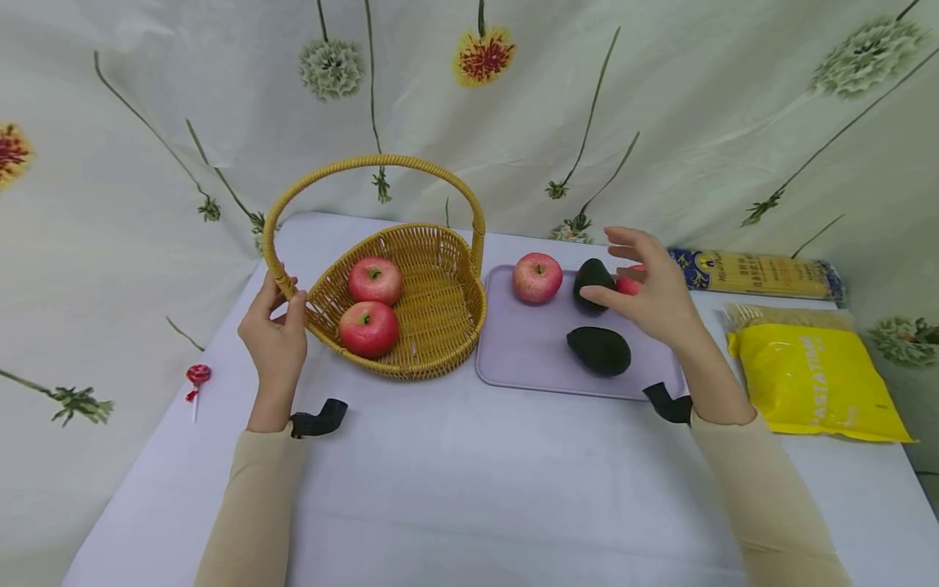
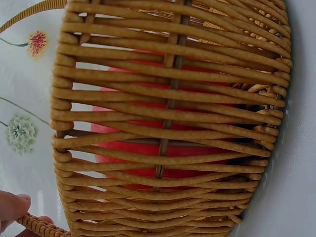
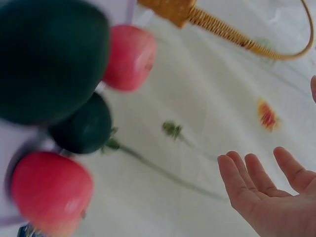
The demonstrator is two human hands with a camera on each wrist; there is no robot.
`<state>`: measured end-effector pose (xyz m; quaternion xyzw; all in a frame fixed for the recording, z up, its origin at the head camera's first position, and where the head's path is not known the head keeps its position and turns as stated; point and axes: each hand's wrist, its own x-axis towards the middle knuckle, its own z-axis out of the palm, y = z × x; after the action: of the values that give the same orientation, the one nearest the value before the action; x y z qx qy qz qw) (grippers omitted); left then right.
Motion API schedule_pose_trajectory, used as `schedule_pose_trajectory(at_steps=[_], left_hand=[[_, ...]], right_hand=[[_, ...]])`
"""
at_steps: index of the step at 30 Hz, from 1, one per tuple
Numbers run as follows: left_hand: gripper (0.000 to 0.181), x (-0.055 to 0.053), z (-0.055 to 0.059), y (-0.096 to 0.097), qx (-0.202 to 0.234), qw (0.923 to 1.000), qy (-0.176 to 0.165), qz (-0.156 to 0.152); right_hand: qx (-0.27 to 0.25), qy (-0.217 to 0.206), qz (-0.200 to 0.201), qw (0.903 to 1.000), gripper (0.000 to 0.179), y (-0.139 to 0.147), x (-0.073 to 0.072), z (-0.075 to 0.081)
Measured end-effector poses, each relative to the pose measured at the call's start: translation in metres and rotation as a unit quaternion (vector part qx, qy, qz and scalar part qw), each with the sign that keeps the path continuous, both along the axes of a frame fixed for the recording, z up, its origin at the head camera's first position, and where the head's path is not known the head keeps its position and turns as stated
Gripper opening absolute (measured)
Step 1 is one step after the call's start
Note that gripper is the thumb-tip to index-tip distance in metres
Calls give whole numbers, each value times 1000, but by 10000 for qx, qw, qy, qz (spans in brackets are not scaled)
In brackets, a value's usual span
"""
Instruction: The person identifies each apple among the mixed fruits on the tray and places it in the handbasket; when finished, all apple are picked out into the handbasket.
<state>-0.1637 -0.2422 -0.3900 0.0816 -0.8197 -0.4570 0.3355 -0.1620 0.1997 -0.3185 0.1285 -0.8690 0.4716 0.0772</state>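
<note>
My left hand (image 1: 275, 338) grips the handle (image 1: 282, 277) of the wicker basket (image 1: 440, 363) near its left base. Two red apples (image 1: 376, 280) lie inside the basket; through the weave, red shows in the left wrist view. Over the lilac tray (image 1: 513, 367), my right hand (image 1: 653, 289) hovers with spread fingers and holds nothing. Beneath and beside it are an avocado (image 1: 591, 281) and an apple (image 1: 629, 283) partly hidden by the fingers. Another apple (image 1: 538, 278) lies at the tray's back left, and a second avocado (image 1: 599, 350) at its middle.
Right of the tray are a yellow pasta bag (image 1: 817, 379) and a long blue-and-yellow pasta packet (image 1: 763, 275). A red lollipop (image 1: 198, 375) lies at the table's left edge. Flower-printed cloth (image 1: 455, 106) hangs behind the table.
</note>
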Motion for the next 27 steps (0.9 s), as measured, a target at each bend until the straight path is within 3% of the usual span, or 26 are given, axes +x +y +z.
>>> schedule_pose_trajectory(at_steps=[4, 8, 17, 22, 27], left_hand=[[42, -1, -1, -1, 8, 10000, 6, -11], [42, -1, 0, -1, -18, 10000, -23, 16], [43, 0, -1, -1, 26, 10000, -39, 18], [42, 0, 0, -1, 19, 10000, -45, 11], [42, 0, 1, -1, 6, 10000, -91, 34]], right_hand=[[96, -169, -507, 9985, 74, 26, -3, -5], [145, -392, -762, 9962, 76, 51, -7, -15], [252, -763, -1032, 9914, 87, 88, -16, -41], [239, -1056, -1061, 9884, 93, 96, -20, -51], [348, -1091, -1019, 9882, 93, 99, -24, -58]])
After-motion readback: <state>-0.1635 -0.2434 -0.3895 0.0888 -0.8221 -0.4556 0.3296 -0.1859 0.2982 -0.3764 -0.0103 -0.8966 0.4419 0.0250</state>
